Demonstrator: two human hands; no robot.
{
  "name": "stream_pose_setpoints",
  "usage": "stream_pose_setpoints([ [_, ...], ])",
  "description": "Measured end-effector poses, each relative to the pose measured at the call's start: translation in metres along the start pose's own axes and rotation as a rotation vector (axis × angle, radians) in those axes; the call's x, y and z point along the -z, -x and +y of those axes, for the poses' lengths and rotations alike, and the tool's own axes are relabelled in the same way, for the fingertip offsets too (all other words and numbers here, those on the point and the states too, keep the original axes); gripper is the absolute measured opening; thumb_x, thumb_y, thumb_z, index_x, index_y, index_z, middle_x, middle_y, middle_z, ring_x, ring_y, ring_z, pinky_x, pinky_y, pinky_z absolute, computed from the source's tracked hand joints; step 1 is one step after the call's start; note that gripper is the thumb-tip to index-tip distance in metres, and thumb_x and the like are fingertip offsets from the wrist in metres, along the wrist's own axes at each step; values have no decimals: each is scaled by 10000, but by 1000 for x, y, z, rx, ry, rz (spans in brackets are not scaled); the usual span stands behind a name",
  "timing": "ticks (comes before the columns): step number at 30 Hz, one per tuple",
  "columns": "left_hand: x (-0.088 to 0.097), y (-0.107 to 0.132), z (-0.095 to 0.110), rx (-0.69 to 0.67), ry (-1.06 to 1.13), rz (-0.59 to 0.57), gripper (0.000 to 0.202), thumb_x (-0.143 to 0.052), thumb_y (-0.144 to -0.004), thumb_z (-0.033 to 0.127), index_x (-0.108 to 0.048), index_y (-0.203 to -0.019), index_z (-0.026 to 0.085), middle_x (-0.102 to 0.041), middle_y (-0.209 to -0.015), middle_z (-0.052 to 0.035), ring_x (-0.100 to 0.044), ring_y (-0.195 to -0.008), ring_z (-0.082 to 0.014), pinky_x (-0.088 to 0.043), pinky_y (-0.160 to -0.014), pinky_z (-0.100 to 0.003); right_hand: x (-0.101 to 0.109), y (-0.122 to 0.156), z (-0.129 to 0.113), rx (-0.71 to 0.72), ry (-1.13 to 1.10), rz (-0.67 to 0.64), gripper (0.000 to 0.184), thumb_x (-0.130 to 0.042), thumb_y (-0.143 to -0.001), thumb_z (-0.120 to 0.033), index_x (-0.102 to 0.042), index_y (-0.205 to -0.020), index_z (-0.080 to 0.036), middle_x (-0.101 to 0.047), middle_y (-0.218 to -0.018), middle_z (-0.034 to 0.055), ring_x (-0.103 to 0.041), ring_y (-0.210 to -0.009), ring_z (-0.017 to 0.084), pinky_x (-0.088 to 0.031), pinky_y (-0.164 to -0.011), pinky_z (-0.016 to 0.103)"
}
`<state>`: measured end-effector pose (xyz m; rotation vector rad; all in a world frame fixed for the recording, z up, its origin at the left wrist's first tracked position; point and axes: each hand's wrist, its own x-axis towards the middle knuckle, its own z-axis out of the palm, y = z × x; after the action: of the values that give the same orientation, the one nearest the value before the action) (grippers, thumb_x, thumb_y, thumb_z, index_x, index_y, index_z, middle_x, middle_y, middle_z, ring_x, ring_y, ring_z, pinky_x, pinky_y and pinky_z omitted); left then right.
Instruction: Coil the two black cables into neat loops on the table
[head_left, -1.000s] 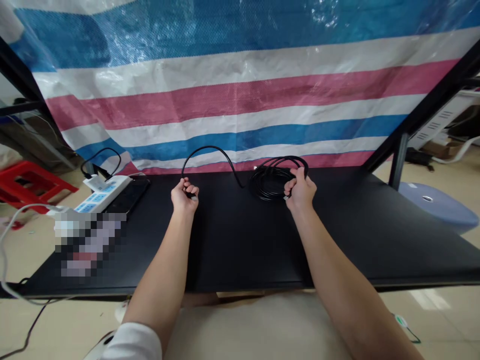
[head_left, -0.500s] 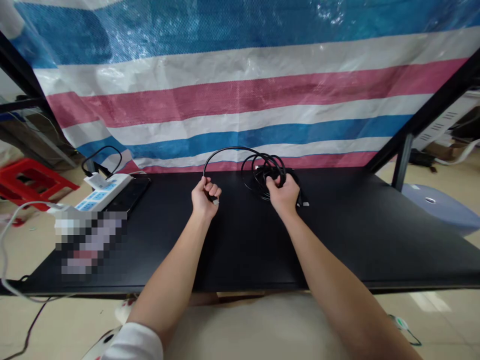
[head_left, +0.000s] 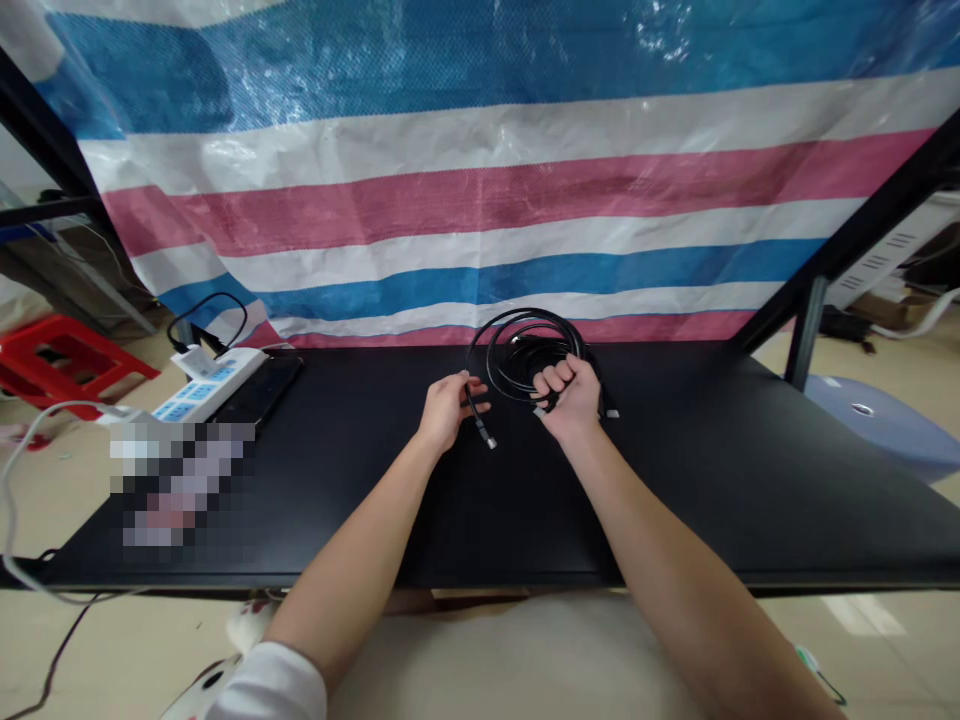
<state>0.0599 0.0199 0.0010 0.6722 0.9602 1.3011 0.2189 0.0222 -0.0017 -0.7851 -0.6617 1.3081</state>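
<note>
A long black cable (head_left: 525, 313) lies in round loops near the back of the black table (head_left: 712, 470). My right hand (head_left: 574, 400) is closed around part of the loops, with a small light connector end showing beside it. My left hand (head_left: 444, 412) pinches the cable a little behind its plug (head_left: 486, 435), which points down and to the right with its metal tip exposed. Other fingers of that hand are stretched out. Another connector (head_left: 613, 413) pokes out to the right of the coil.
On the left of the table are a white power strip (head_left: 214, 383) with plugs in it and a dark phone (head_left: 262, 388). A striped plastic sheet (head_left: 480, 205) hangs behind. A red stool (head_left: 64, 365) and a bluish container (head_left: 885, 420) stand beyond the sides.
My left hand has moved right toward the coil, and its fist has loosened so the plug shows. The cable arc has been drawn into the loops; my right hand has turned, its fingers now curled inward.
</note>
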Motion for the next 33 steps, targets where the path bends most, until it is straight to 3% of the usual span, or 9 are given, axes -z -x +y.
stream_pose_setpoints([
  [3,-6,0,-5,-55,74,66,170,-663,-644,216,-508,-601,158,-562,-592,8,-601,-608,-130,-516,-592,-273,-10,7,8,-89,-26,-80,506,-592,-685,-466,-175,-518,-232,-204,-444,-77,-321,-387,96,-241,-284,191],
  [7,-8,2,-5,-9,121,131,188,-628,-650,254,-453,-645,184,-623,-635,-6,-574,-504,-108,-452,-483,-229,-21,13,20,-222,16,-140,565,-659,-662,-512,-205,-486,-224,-251,-413,-75,-370,-389,97,-248,-292,189],
  [10,-4,1,-3,-82,132,177,314,-676,-643,260,-365,-664,219,-500,-496,85,-421,-358,-60,-360,-400,-197,-24,12,29,-245,99,-78,546,-738,-601,-526,-304,-476,-220,-362,-415,-63,-491,-435,117,-313,-334,198],
  [15,7,-4,8,78,19,-59,417,-802,-570,232,-387,-600,210,-253,-391,149,-249,-303,-22,-374,-388,-205,-18,8,30,-113,180,-36,465,-828,-506,-444,-431,-491,-202,-456,-410,-56,-534,-449,115,-418,-444,222],
  [17,11,-5,12,106,-19,-82,460,-810,-586,266,-355,-553,211,-269,-387,133,-279,-302,-28,-403,-390,-220,-16,8,25,-114,191,-116,404,-818,-528,-442,-494,-560,-203,-416,-381,-86,-511,-417,108,-424,-454,225],
  [22,15,-8,13,-60,-139,-4,333,-737,-684,306,-424,-630,206,-418,-407,89,-455,-321,-96,-388,-357,-208,-12,11,13,-194,160,-261,373,-794,-539,-443,-514,-630,-214,-414,-384,-101,-543,-432,130,-437,-464,234],
  [25,14,-10,9,-98,-233,43,234,-685,-733,261,-463,-686,205,-474,-437,79,-493,-336,-103,-388,-363,-195,-12,10,14,-180,151,-232,415,-806,-517,-440,-466,-593,-215,-439,-403,-93,-529,-420,121,-444,-451,236],
  [29,12,-11,4,-166,-300,126,196,-624,-732,103,-462,-683,201,-532,-525,58,-522,-387,-95,-417,-382,-197,-15,10,20,-96,181,-161,400,-810,-525,-450,-529,-672,-207,-443,-417,-95,-433,-345,85,-365,-364,213],
  [33,13,-9,2,-138,-389,9,211,-612,-700,45,-471,-714,202,-569,-555,40,-532,-400,-105,-429,-409,-215,-19,10,27,71,200,-65,454,-815,-507,-492,-473,-589,-207,-394,-411,-107,-327,-308,38,-288,-324,190],
])
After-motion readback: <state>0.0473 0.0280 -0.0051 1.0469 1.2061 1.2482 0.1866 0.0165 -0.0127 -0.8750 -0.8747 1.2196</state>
